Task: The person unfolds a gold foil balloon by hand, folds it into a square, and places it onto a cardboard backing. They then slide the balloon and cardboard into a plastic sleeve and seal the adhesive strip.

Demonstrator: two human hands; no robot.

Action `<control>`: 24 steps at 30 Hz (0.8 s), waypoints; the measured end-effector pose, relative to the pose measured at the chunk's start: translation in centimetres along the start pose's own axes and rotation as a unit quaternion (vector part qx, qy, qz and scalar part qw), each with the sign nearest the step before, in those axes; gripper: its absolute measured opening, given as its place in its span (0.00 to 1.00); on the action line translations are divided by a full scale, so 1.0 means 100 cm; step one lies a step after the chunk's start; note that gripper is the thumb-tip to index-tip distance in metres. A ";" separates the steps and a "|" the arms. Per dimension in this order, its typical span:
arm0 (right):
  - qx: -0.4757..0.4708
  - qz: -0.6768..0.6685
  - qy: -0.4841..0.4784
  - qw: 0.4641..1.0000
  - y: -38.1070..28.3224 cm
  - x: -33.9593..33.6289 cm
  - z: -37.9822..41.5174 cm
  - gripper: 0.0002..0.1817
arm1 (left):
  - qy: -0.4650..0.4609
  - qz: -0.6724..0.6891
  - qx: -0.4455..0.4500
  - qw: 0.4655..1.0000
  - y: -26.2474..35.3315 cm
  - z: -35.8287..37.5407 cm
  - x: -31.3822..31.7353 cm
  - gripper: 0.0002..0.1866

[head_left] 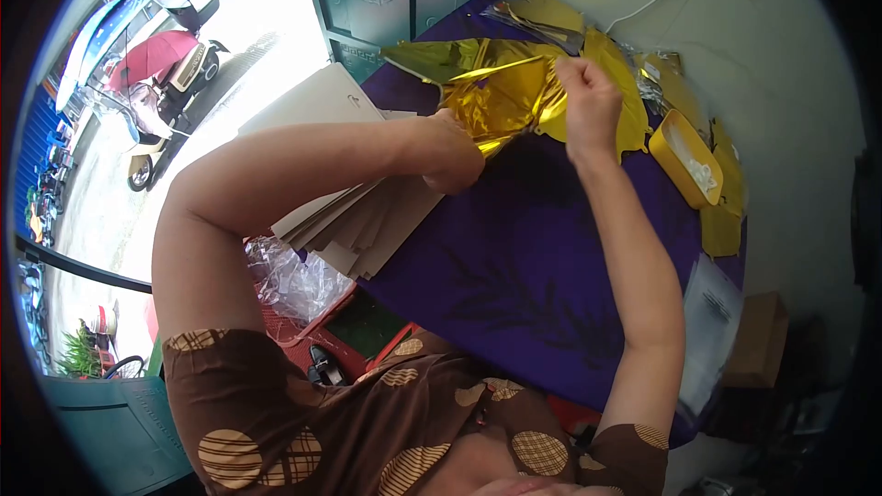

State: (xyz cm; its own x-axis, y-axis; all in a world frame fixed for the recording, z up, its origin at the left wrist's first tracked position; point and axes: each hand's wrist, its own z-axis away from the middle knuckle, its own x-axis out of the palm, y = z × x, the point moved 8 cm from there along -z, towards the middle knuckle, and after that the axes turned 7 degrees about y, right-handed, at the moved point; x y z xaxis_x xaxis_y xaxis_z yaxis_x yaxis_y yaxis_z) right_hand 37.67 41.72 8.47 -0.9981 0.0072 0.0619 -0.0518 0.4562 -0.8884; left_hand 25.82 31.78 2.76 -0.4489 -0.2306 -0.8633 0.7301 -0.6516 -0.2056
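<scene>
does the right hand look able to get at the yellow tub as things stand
Probably yes: the yellow tub sits just to the right of the right hand, open and uncovered, though that hand grips the gold foil and would likely have to let go.

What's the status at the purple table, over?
Left hand, right hand: both gripping gold foil. Foil spans between them. Cardboard stack close by left hand.

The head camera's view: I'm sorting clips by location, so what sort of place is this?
Probably a street-front shop or home workroom: gold foil pieces on a purple-covered table, a green door, and a scooter just outside.
</scene>
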 end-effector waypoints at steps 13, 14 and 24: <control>-0.037 0.095 -0.120 0.988 -0.006 0.031 -0.009 0.09 | 0.133 0.104 -0.026 0.985 -0.055 -0.041 -0.017 0.18; -0.060 0.071 -0.076 0.993 -0.018 0.025 -0.013 0.09 | 0.130 0.116 -0.036 0.984 -0.065 -0.052 -0.007 0.21; -0.021 0.025 -0.100 0.994 -0.023 0.006 -0.028 0.08 | 0.024 0.139 -0.115 0.983 -0.136 -0.088 0.028 0.43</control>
State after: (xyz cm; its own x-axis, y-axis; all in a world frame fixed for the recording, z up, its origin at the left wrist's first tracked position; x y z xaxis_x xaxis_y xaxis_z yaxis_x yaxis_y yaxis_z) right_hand 37.34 43.15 11.85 -0.9865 -0.1442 -0.0780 -0.0040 0.4967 -0.8679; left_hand 19.19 46.33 -0.92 -0.1943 -0.3392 -0.9204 0.9213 -0.3853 -0.0525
